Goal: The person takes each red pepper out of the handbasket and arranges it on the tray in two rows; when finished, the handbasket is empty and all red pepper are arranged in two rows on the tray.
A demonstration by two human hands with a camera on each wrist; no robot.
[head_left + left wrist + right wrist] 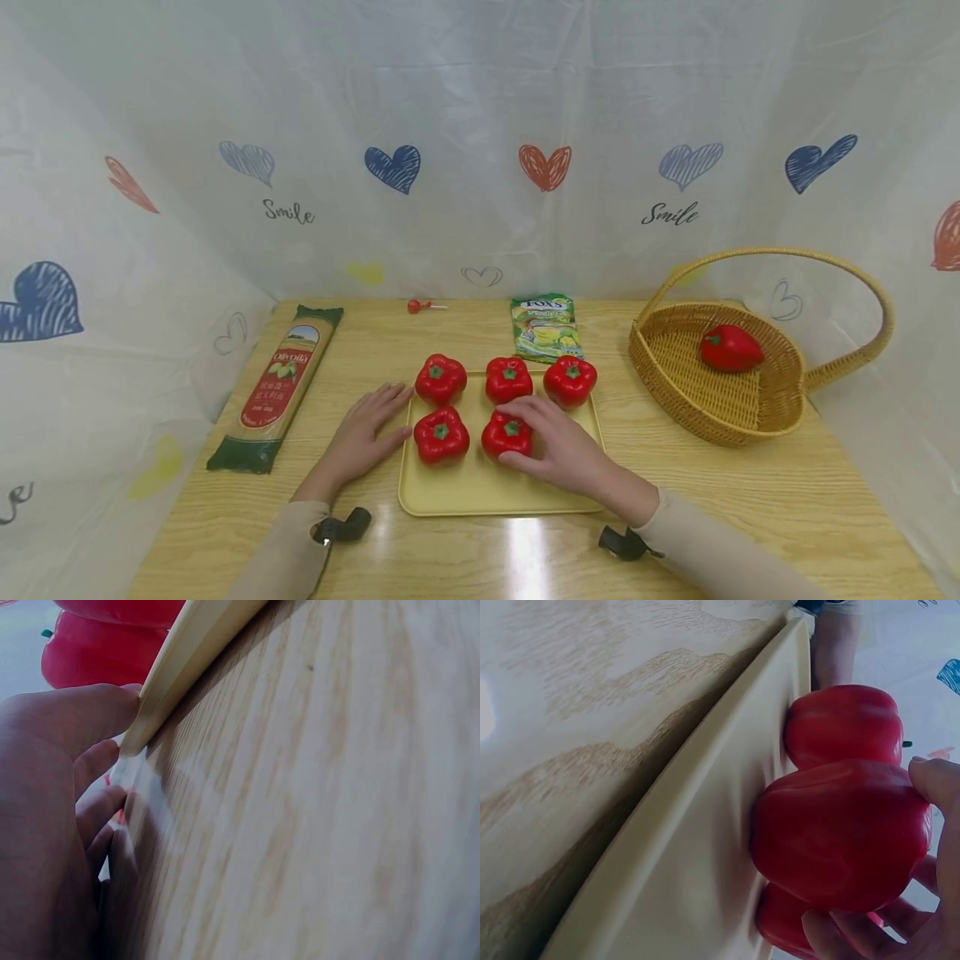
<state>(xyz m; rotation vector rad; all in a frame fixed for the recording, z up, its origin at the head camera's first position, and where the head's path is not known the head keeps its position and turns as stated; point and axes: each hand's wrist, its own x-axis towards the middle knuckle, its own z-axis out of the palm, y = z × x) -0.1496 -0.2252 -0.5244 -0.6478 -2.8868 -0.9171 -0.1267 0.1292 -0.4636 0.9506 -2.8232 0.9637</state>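
Several red bell peppers with green stems stand on a pale yellow tray (pixel 465 496). My right hand (pixel 558 446) holds the front right bell pepper (pixel 840 832), thumb on one side and fingers round the other. In the right wrist view another bell pepper (pixel 847 724) shows just beyond it. The front left bell pepper (pixel 441 436) and the back left one (pixel 440 380) lie nearest my left hand (pixel 363 437). That hand rests on the table at the tray's left edge, fingers extended, with its thumb touching the rim (pixel 161 690) in the left wrist view.
A wicker basket (pixel 678 412) with a tall handle stands at the right, with one red pepper (pixel 731 347) inside. A spaghetti pack (pixel 277 387) lies at the left. Behind the tray are a green candy bag (pixel 546 327) and a red lollipop (pixel 415 306). A printed curtain (pixel 472 100) hangs behind.
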